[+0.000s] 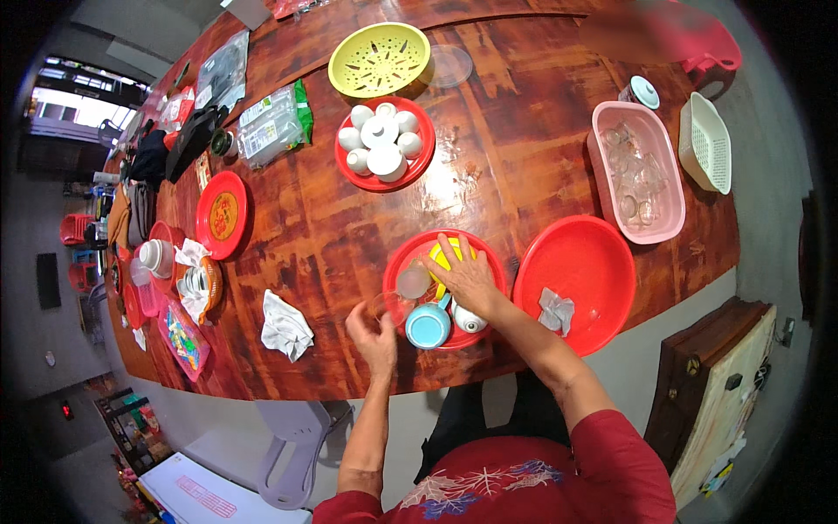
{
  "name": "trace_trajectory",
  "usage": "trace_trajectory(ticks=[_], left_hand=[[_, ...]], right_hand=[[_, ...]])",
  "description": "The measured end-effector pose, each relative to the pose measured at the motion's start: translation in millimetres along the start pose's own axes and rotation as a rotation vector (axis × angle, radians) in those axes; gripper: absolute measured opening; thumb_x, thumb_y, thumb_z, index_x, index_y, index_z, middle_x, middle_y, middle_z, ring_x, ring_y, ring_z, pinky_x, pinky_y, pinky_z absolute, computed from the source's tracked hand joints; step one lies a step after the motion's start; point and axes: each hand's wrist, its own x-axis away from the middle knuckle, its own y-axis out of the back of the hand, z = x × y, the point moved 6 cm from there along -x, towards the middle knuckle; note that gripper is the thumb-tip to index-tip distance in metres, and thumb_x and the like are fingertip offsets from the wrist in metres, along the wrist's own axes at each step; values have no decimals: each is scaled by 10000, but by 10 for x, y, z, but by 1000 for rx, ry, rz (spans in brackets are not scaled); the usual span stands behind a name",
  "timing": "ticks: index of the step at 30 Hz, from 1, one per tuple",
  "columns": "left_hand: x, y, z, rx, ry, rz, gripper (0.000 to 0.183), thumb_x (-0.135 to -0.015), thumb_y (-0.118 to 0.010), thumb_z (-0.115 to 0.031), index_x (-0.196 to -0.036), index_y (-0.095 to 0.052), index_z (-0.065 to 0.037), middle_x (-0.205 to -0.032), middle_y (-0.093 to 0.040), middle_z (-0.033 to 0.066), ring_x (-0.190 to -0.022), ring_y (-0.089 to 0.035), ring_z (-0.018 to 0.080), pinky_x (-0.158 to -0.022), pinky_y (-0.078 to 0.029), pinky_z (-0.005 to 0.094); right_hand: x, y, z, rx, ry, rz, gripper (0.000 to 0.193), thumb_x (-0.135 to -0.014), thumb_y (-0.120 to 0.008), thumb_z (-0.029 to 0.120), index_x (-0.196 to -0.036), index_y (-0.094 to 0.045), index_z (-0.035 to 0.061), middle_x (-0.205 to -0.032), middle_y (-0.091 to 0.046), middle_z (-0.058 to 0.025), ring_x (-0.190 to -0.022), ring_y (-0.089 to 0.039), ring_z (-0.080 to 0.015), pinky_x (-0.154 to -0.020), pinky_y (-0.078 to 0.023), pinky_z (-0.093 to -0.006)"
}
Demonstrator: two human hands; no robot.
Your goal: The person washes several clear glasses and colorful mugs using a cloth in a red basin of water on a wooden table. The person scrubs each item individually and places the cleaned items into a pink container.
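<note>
While much of the drinkware seems grouped elsewhere on the table, the yellow cup [438, 254] lies at the far side of the red tray [405, 255], directly beneath the right hand [465, 281]. That hand has its fingers spread over the cup and touches it; whether it grips, I cannot tell. Nearer the person, a light-blue mug [428, 327] and a white cup [470, 320] share the tray, with a frosted cup [413, 281] just left of the yellow one. At the tray's left edge, the left hand [373, 342] curves narrowly, apparently holding a clear glass [397, 306]. These pieces appear to be what is left in hand. Farther out, white cups [387, 162] sit clustered on a red plate [424, 163], seemingly finished with, as do glasses [628, 166] in the pink tub [660, 229]. Right of the tray, a red basin [602, 271] holds only a crumpled white cloth [555, 312].
</note>
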Motion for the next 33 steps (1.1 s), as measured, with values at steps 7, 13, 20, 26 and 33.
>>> trace_trajectory(ticks=[7, 13, 20, 26, 33], left_hand=[[-348, -637, -531, -561, -411, 334, 663, -568, -725, -273, -1167, -501, -98, -1065, -517, 131, -1018, -467, 290, -830, -349, 439], [-410, -751, -461, -605, -332, 520, 666, -566, -745, -276, -1158, -492, -109, -979, -577, 101, -928, -547, 262, -792, -313, 451], [-568, -595, -444, -446, -372, 323, 582, -597, -739, -290, -1103, -525, -99, -1007, -613, 86, -940, -575, 233, -798, -292, 429], [-795, -348, -411, 401, 38, 355, 490, -687, -734, -127, -1098, -474, -65, -975, -587, 154, -793, -615, 242, -704, -509, 322], [197, -961, -1393, 1214, 734, 926, 502, -717, -664, -106, -1174, -463, -59, -1065, -585, 138, -853, -632, 283, -579, -561, 355]], right_hand=[[-57, -86, -3, 7, 35, -56, 566, -757, -583, 121, -1284, -438, 264, -1377, -310, -201, -1194, -357, -470, -739, -458, -499], [48, 87, -92, -108, -32, -85, 653, -681, -668, 105, -1274, -444, 262, -1349, -330, -181, -1166, -362, -453, -769, -478, -482], [348, 895, -224, -453, -106, -385, 827, -566, -764, 115, -1305, -403, 202, -1336, -319, -170, -1181, -357, -395, -970, -381, -451], [1165, 1136, -851, -1587, -310, -569, 831, -677, -740, 193, -1345, -267, 50, -1260, -414, -127, -1164, -437, -214, -995, -353, -360], [1976, 892, -1473, -2128, -515, -752, 562, -793, -552, 143, -1304, -338, 45, -1186, -506, -100, -1091, -521, -220, -938, -431, -356]])
